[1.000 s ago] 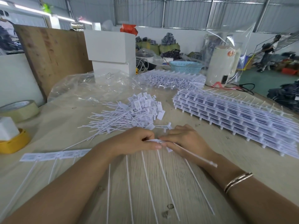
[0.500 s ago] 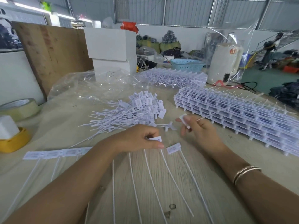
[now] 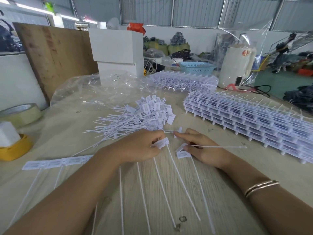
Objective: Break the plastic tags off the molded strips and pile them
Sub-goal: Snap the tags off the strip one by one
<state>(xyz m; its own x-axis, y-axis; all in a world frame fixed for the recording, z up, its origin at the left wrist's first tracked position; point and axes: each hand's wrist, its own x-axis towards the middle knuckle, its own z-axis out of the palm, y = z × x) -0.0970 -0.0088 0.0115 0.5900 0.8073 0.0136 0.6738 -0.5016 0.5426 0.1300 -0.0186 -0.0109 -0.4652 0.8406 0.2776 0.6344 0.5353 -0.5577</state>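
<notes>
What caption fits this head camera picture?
Left hand holds a tag strip, right hand pinches a loose tag, near the pile.

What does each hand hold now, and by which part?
The left hand grips the strip at its label end. The right hand pinches a loose tag at its head, tail pointing right.

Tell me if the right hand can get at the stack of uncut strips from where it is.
Probably yes: the stack of strips lies just beyond the right hand on bare table, nothing between, though that hand already holds a tag.
</notes>
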